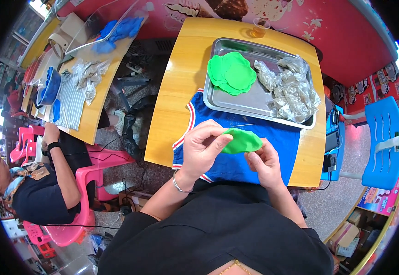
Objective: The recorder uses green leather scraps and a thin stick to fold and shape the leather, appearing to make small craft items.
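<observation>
Yellow wooden worktop (169, 114), red wall (337, 59) beyond its far right. Metal tray (236, 101) sits far, probably to free the near side for handwork. Green rounds (237, 72) stacked on its left, clear-bagged bundles (296, 94) on its right; likely split to keep them apart. Blue garment (275, 135) lies under the hands, maybe as padding. Green piece (242, 141) is held above it. Left hand (204, 145): grip pinched closed on its left edge. Right hand (266, 164): same on the right edge, seemingly to keep it spread.
</observation>
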The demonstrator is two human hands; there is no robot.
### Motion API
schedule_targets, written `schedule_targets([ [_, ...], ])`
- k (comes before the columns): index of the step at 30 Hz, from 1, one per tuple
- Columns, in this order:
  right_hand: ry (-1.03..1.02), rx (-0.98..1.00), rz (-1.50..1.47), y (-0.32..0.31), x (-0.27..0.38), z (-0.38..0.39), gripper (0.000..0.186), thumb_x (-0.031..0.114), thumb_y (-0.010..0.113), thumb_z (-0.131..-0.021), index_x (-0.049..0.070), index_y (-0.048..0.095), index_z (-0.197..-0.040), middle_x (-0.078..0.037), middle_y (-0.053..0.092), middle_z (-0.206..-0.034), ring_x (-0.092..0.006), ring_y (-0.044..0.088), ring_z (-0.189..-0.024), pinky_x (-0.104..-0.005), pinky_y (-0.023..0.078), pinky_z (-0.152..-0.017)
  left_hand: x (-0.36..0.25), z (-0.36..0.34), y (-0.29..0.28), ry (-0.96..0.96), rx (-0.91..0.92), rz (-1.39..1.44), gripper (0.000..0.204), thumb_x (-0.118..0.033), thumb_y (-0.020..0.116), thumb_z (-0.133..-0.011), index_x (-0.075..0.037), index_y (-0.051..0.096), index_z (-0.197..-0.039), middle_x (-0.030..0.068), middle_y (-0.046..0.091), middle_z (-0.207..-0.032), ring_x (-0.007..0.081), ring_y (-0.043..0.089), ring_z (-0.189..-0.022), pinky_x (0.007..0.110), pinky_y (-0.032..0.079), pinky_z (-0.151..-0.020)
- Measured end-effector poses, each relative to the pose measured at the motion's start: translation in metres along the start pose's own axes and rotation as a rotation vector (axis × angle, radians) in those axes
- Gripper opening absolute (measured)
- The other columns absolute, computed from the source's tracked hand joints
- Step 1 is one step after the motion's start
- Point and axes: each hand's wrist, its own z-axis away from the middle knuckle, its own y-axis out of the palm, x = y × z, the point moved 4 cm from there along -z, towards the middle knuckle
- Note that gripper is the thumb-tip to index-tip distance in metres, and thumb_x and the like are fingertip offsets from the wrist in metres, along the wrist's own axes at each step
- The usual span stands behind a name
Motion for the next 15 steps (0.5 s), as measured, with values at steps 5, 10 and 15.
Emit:
schedule_targets([
  [5, 0.032, 0.032, -0.314, -0.004, -0.006, 0.001, 0.020, 0.007, 0.051, -0.090, 0.004, 0.048, -0.110, 0.000, 0.048, -0.071, -0.0053, 0.043, -0.059, -0.0190, 0.032, -0.047, 0.006, 0.002, -0.002, 0.007, -0.068, 0.150, 0.007, -0.004, 0.062, -0.084, 0.003, 0.061, -0.084, 0.0016, 0.053, -0.074, 0.0048, 0.048, -0.065, 0.018, 0.038, -0.055],
  [10, -0.176, -0.027, 0.252, 0.001, 0.006, -0.005, 0.036, 0.002, 0.050, -0.088, 0.002, 0.041, -0.123, 0.000, 0.049, -0.074, -0.0058, 0.045, -0.061, -0.0180, 0.036, -0.050, 0.000, 0.005, 0.003, -0.065, -0.035, 0.206, 0.010, -0.003, 0.058, -0.087, 0.003, 0.061, -0.094, 0.0005, 0.055, -0.076, 0.0032, 0.049, -0.066, 0.017, 0.039, -0.056],
  [15, -0.198, -0.030, 0.350, 0.000, 0.005, -0.008, 0.040, -0.001, 0.051, -0.086, 0.002, 0.043, -0.125, -0.001, 0.051, -0.072, -0.0062, 0.048, -0.063, -0.0198, 0.039, -0.054, 0.006, 0.012, 0.001, -0.112, -0.057, 0.103, 0.024, -0.004, 0.053, -0.089, 0.003, 0.059, -0.111, 0.0029, 0.061, -0.088, 0.0026, 0.054, -0.071, 0.015, 0.042, -0.059],
])
